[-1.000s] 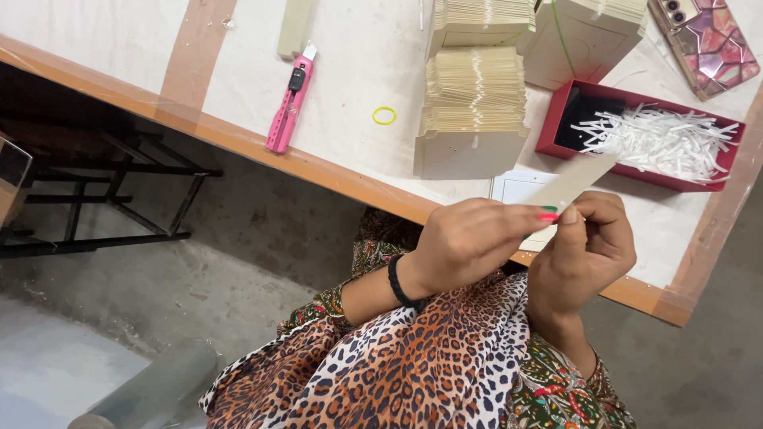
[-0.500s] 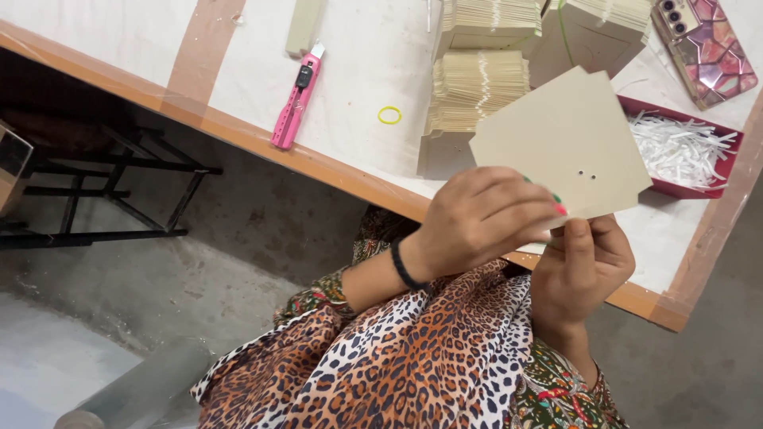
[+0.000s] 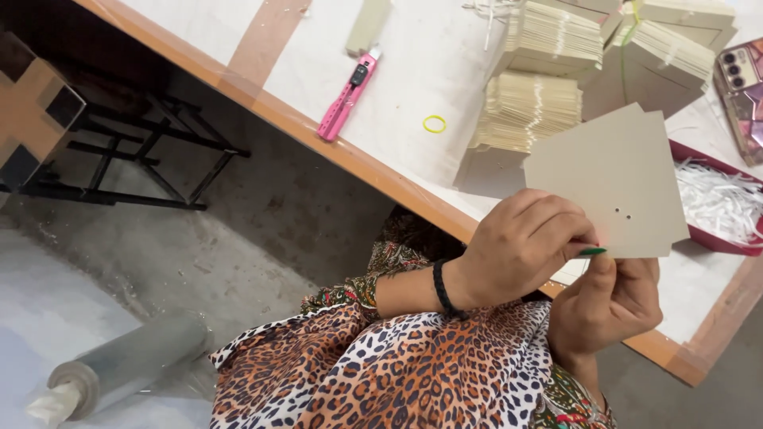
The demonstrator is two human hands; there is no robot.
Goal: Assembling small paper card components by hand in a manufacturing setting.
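Nearest the camera, a flat beige five-sided card tag with two small punched holes [image 3: 608,179] is held up over the bench edge, pinched along its lower edge between both hands. The left hand [image 3: 520,246], with a black band at the wrist, is curled over the lower left of the card, its fingers [image 3: 556,230] clenched on it; the right hand [image 3: 612,306] is closed below, the thumb pressed up against the card's bottom edge. The tag is raised clear of the white-topped bench with an orange wooden rim [image 3: 358,163], probably so that the holes face the person and can be reached.

Just beyond the card, a red tray of white string pieces [image 3: 719,202] lies within easy reach of the right hand. Further back, banded bundles of the same beige tags [image 3: 528,111] are stacked close together. To the left, well apart, a small yellow rubber band [image 3: 435,124] and a pink utility knife [image 3: 347,95] lie loose. At the far right edge a phone in a patterned case [image 3: 743,87] is seen
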